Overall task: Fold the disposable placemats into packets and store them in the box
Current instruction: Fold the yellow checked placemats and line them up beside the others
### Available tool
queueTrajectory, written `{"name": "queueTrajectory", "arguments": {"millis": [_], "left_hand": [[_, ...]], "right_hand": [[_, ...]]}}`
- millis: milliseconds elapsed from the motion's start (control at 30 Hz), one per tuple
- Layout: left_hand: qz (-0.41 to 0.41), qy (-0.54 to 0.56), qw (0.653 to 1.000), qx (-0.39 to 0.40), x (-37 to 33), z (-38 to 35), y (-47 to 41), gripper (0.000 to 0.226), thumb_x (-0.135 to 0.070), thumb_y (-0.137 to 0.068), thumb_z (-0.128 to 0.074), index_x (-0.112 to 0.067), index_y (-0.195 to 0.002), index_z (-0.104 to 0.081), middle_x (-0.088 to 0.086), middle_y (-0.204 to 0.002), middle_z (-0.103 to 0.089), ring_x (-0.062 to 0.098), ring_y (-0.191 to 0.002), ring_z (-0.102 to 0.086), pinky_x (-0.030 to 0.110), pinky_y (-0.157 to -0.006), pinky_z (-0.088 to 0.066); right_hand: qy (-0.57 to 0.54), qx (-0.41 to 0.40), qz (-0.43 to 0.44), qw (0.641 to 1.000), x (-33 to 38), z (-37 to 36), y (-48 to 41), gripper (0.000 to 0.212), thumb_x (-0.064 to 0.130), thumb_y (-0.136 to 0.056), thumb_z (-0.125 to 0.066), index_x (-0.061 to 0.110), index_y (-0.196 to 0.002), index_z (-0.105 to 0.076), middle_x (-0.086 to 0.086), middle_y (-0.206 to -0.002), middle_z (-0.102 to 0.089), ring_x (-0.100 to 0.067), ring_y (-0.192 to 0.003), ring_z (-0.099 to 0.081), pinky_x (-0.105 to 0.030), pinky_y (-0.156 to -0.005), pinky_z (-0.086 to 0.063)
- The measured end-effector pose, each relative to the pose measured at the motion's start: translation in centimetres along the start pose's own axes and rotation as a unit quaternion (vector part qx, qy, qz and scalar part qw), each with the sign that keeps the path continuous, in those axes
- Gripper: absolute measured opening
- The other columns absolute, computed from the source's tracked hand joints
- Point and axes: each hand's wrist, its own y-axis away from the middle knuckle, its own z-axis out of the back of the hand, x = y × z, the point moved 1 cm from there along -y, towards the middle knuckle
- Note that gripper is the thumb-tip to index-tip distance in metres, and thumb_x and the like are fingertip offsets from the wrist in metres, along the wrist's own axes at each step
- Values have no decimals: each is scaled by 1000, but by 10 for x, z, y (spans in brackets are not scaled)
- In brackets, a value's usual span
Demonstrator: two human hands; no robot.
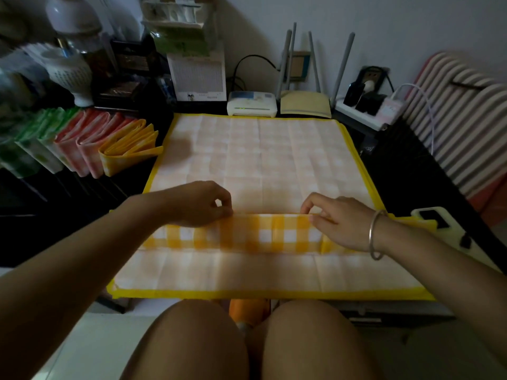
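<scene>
A big thin plastic placemat [260, 160] with yellow and white squares and a yellow edge lies spread out flat on the dark counter [397, 160], right in front of the person. Its pale side faces up. Near the person, a strip of it is folded over, so a band of bright yellow squares [263, 234] shows across the mat.

The left hand [200, 205] sits at the left part of that band. Its fingers [222, 197] are curled and pinch the band's top edge. The right hand [340, 223] pinches the same edge further right, and a silver bangle [375, 234] hangs on its wrist.

On the left side of the counter, folded packets stand side by side in a row: a yellow one [129, 149] just beside the mat, then pink ones [90, 144], then green ones [35, 141]. Behind the mat sits a small white box with a green light [251, 104].
</scene>
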Motion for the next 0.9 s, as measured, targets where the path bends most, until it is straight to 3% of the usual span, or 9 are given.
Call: {"name": "queueTrajectory", "arguments": {"millis": [133,267,400,500,600,733,900], "left_hand": [[-11,-75,997,-34,4,-3,-14,12,-36,-97,-54,-30,-87,-58,-11,-83,-58,8,-74,-53,23,-62,-36],[-15,-144,983,-111,15,-22,-23,16,-40,-95,-54,-26,-90,-60,-8,-89,-55,17,-89,-55,29,-68,-37],[-48,-170,961,-212,25,-45,-26,19,-36,-95,-54,-20,-90,-63,0,-92,-60,24,-91,-57,30,-64,-35],[-90,-192,940,-268,32,-60,-24,24,-33,-93,-50,-16,-82,-61,3,-81,-59,28,-78,-58,32,-59,-40],[-95,-185,936,-285,34,-68,-22,27,-36,-91,-42,-16,-82,-57,2,-78,-58,27,-74,-55,33,-59,-41],[-83,-132,939,-308,37,-69,-22,29,-42,-90,-42,-17,-92,-57,0,-80,-62,24,-77,-55,31,-62,-35],[-93,-121,936,-317,41,-72,-23,27,-41,-90,-45,-17,-84,-56,-1,-78,-58,23,-76,-53,31,-58,-37]], "right_hand": [[79,-11,-6,997,-9,-5,-14,3,33,-98,-37,34,-100,-39,10,-72,-60,-18,-69,-56,-33,-63,-41],[126,-84,23,988,-13,-18,-22,13,35,-97,-44,28,-103,-53,10,-99,-62,-18,-94,-57,-32,-76,-40],[95,-137,12,986,-21,-44,-27,13,29,-93,-50,22,-96,-61,3,-96,-62,-23,-92,-54,-35,-78,-42],[56,-199,0,978,-22,-57,-23,28,36,-87,-40,21,-89,-63,2,-88,-62,-25,-81,-55,-36,-70,-46],[51,-207,-17,977,-21,-62,-22,29,38,-87,-38,22,-92,-62,4,-90,-62,-22,-82,-54,-35,-71,-46],[16,-226,-24,974,-23,-58,-23,5,24,-85,-63,21,-87,-60,5,-87,-62,-23,-81,-54,-34,-71,-44],[11,-230,-13,973,-27,-59,-26,11,18,-84,-65,22,-77,-57,5,-83,-56,-23,-76,-52,-32,-66,-41]]}}
